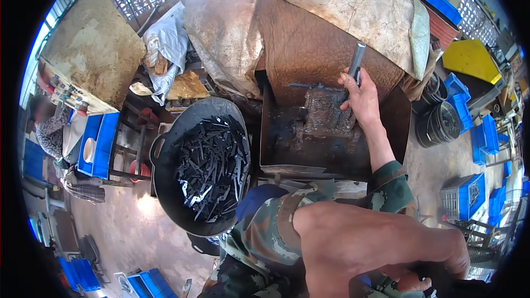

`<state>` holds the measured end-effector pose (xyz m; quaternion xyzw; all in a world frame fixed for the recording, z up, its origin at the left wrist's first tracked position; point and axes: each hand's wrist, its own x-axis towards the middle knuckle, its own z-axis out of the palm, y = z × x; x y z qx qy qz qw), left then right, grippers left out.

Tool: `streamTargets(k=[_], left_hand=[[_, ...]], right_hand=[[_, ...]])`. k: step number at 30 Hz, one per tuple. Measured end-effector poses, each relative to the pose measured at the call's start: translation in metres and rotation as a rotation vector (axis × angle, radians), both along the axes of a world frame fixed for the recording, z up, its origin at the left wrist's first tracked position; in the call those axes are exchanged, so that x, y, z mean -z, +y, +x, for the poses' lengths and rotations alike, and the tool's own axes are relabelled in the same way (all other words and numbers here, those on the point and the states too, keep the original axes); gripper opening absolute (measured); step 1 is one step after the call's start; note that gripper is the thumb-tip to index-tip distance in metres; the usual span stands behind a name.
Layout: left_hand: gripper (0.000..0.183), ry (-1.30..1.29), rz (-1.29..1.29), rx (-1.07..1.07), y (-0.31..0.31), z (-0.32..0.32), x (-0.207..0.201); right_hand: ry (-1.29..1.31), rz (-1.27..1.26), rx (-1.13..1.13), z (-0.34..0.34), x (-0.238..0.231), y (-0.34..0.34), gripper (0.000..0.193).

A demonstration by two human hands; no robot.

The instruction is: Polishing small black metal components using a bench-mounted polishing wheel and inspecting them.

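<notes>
My right hand (361, 96) grips a grey metal bar (358, 59) with a bright end pointing away from me. It is above a wet, mud-coated block (328, 111) in a dark metal trough (348, 160). My left forearm crosses low in front of me, its sleeve pushed up. At the lower right, my left hand (428, 278) has its fingers curled by something dark; what it holds is hidden. Left of the trough stands a black tub (160, 174) of dark, flat metal strips (212, 165).
Stained sheets (353, 11) drape behind the trough. A rusty-topped cabinet (91, 49) and a blue crate (102, 146) stand left, where another person (52, 132) is. Black buckets (439, 124) and blue bins (486, 138) stand right. Grey floor (124, 226) shows left.
</notes>
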<state>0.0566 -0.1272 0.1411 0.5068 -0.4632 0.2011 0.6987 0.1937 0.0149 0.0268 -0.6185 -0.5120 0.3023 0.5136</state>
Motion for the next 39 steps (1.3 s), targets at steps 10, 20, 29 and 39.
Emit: streamTargets(k=[10, 20, 29, 39], left_hand=[[0.094, -0.147, -0.108, -0.033, -0.015, 0.003, -0.001], [0.094, 0.034, 0.13, -0.107, 0.008, -0.025, -0.022], [0.026, 0.533, -0.265, -1.144, 0.039, -0.053, -0.013], [0.031, 0.831, -0.607, -1.475, 0.109, -0.071, 0.063]], right_hand=[[-0.006, -0.021, -0.005, 0.0, -0.003, 0.0, 0.028], [-0.024, -0.019, 0.0, -0.001, -0.003, -0.001, 0.027], [-0.129, 0.251, 0.088, 0.019, 0.034, 0.016, 0.026], [0.134, -0.035, -0.017, 0.0, 0.002, -0.031, 0.025]])
